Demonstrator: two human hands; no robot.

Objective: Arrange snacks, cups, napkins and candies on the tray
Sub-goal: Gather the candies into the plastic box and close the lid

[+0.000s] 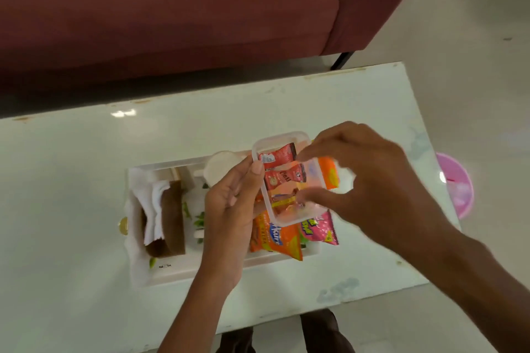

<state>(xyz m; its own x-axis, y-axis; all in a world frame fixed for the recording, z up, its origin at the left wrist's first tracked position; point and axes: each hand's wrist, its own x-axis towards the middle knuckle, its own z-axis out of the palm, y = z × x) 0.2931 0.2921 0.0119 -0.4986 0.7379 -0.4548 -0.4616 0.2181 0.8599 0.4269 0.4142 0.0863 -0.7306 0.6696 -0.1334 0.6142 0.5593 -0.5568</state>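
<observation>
I see my left hand (232,206) gripping the clear plastic container (286,178) by its left long edge, thumb over the rim and fingers beneath; the container hangs just right of that palm, above the white tray (172,274) rather than resting on it, as far as I can tell; my right hand (370,178) sits on the container's other side, fingers curled and blurred, forefinger and thumb reaching over the open top towards the candies, and I cannot tell whether they pinch anything; inside the container lie small red candy wrappers (279,157) with white print, stacked one below another, and a yellow-edged one (282,203) nearest my wrists; the container is rectangular with rounded corners, see-through, so the packets beneath show through; under my left fingers and just below the container lies an orange snack packet (275,241) with blue lettering; under my right hand a pink snack packet (321,231) beside it; another orange packet (329,176) peeks out under my right forefinger; left of my left hand stands a brown holder with white napkins (156,209); beyond my left thumb, white paper cups (220,166); everything rests on the pale table (71,180)
</observation>
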